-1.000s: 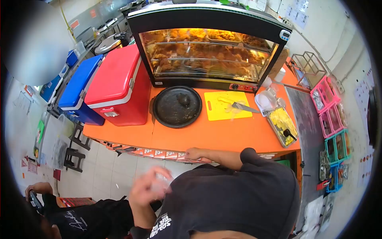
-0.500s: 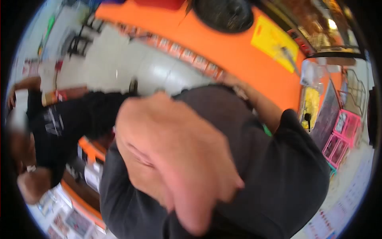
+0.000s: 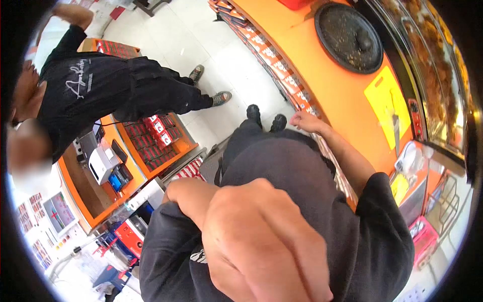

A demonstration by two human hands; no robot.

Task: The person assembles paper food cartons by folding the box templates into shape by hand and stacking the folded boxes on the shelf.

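My left hand is large and close to the camera, in front of my dark shirt. Its back and bent knuckles show; the fingers curl out of sight, and anything inside is hidden. Beside the front edge of the orange counter, my right hand hangs with loosely bent, parted fingers and nothing visible in it. A round black pan lies on the counter. Further along is a yellow cutting board, with a knife over its edge.
Another person in black stands at the left, near an orange cabinet of red packets and a white machine. A glass display case is at the upper right. A pink basket and wire rack sit lower right.
The view has turned, bringing the other person and cabinet further into sight. My left hand, earlier lower with something clear in it, has risen close to the camera. My right hand remains by the counter edge.
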